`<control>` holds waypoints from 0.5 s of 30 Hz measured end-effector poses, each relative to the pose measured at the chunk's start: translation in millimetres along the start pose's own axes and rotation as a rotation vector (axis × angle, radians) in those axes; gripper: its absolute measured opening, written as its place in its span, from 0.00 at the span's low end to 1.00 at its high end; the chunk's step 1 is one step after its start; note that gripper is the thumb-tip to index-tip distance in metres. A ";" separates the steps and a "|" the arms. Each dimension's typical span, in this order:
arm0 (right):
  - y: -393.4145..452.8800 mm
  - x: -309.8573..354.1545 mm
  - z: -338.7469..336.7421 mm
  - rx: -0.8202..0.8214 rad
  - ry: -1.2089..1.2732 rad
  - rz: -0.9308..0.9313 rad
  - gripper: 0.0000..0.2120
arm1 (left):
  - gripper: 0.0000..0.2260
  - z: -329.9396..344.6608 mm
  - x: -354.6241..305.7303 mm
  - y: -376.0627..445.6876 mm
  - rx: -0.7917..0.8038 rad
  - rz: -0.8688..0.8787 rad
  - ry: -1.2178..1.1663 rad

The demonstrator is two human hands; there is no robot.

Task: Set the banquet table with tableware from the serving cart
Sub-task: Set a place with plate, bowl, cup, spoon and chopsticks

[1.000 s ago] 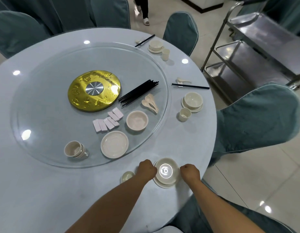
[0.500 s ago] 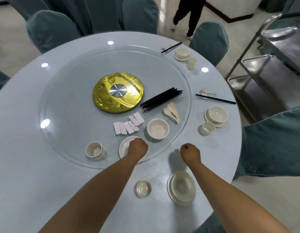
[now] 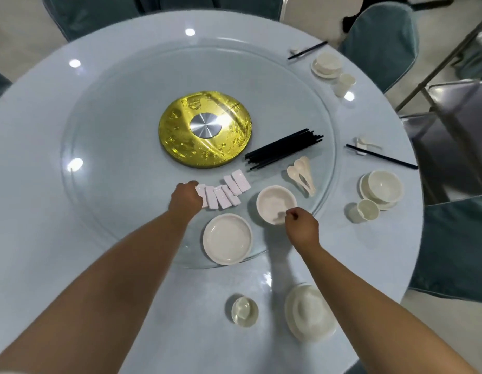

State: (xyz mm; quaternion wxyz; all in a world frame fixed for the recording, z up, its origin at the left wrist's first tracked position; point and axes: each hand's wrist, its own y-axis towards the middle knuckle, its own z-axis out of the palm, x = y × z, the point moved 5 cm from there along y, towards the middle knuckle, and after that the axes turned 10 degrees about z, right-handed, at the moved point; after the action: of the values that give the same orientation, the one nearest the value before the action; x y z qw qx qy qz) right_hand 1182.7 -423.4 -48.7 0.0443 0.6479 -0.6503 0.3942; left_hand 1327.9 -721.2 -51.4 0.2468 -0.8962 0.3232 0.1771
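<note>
Glass turntable (image 3: 105, 163) holds one empty bowl (image 3: 275, 202) beside stacked plates (image 3: 227, 238).

Gold-coloured round disc with a brushed silver metal centre (image 3: 205, 128) at the middle of the clear glass turntable (image 3: 121, 109). Teal fabric-covered chairs ring the table: one at far right (image 3: 383, 41), another at near right (image 3: 456, 247), more along the top edge (image 3: 99, 12). Pale glossy tiled floor (image 3: 21, 33) at upper left.
</note>
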 end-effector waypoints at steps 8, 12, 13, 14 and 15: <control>6.2 -8.9 -5.3 -0.114 0.110 0.017 0.13 | 0.29 11.6 2.4 23.8 0.139 0.033 0.169; 5.1 -9.6 -9.4 -0.116 0.140 0.025 0.12 | 0.27 1.1 5.0 22.3 0.058 -0.033 0.090; 2.1 -9.3 -10.4 -0.116 0.143 0.018 0.12 | 0.24 -2.2 5.5 18.8 0.023 -0.038 0.049; 0.0 -9.0 -10.7 -0.113 0.142 0.015 0.12 | 0.21 -4.4 5.3 15.8 -0.010 -0.037 0.016; -2.6 -8.5 -11.1 -0.110 0.142 0.014 0.12 | 0.18 -8.2 4.2 12.1 -0.046 -0.029 -0.013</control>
State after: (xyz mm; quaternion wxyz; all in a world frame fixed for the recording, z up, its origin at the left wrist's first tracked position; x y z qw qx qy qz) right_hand 1181.2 -409.8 -44.7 0.1231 0.6102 -0.6706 0.4034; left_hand 1324.2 -735.9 -50.6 0.2308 -0.9051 0.3043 0.1869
